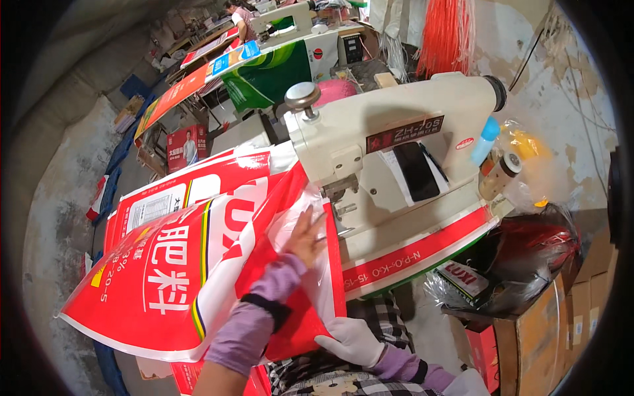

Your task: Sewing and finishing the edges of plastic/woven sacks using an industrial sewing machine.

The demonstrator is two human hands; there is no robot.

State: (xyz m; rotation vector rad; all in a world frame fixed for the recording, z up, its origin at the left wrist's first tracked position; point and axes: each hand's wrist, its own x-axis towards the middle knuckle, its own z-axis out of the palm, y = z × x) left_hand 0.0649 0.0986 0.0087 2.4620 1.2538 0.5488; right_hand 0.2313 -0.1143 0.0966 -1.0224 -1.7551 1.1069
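Observation:
A large red and white printed woven sack (165, 264) lies spread to the left of a cream sewing machine (383, 125) and bulges toward me. My left hand (305, 236) is bare, its fingers spread flat on the sack's folded pale part, just left of the needle area (342, 198). A purple sleeve with a black band covers that forearm. My right hand (353, 340) wears a white glove and pinches the sack's near lower corner between thumb and fingers, above my checked lap. The fabric hides part of those fingertips.
A dark phone (421, 173) lies on the machine bed, with a thread spool (502, 175) to its right. Red strands (446, 36) hang behind. Cardboard boxes (541, 336) and a plastic bag (528, 264) crowd the right side. Another person (241, 23) is at the far back.

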